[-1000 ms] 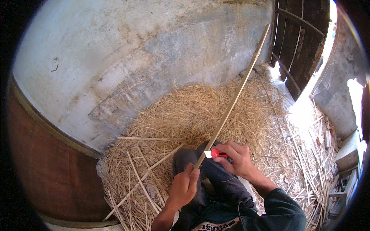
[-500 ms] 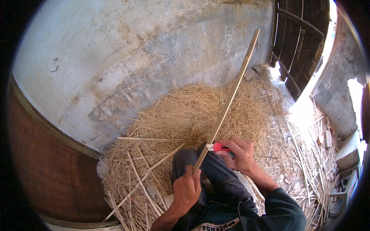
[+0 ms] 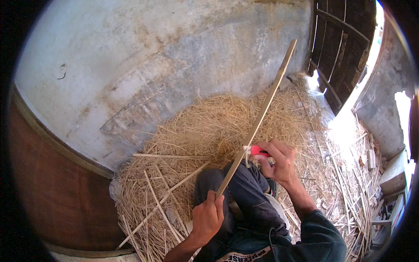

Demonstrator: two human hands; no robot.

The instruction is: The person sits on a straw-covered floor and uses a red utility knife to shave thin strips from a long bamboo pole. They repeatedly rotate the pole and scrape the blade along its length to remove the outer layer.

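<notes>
Slat (image 3: pixel 263 111) long, slim, pale tan; left hand (image 3: pixel 208 218) gripping lower end, right hand (image 3: pixel 281 162) pinching red cutter (image 3: pixel 259 151).

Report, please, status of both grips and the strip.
Left grip closed on long strip, lower end. Right grip holds red cutter, blade at strip. Dark-trousered leg beneath strip.

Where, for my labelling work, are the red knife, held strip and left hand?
Red knife (image 3: pixel 260 151), head view: its handle.
Held strip (image 3: pixel 262 114), head view: middle of its length.
Left hand (image 3: pixel 208 216), head view: back of the hand.
</notes>
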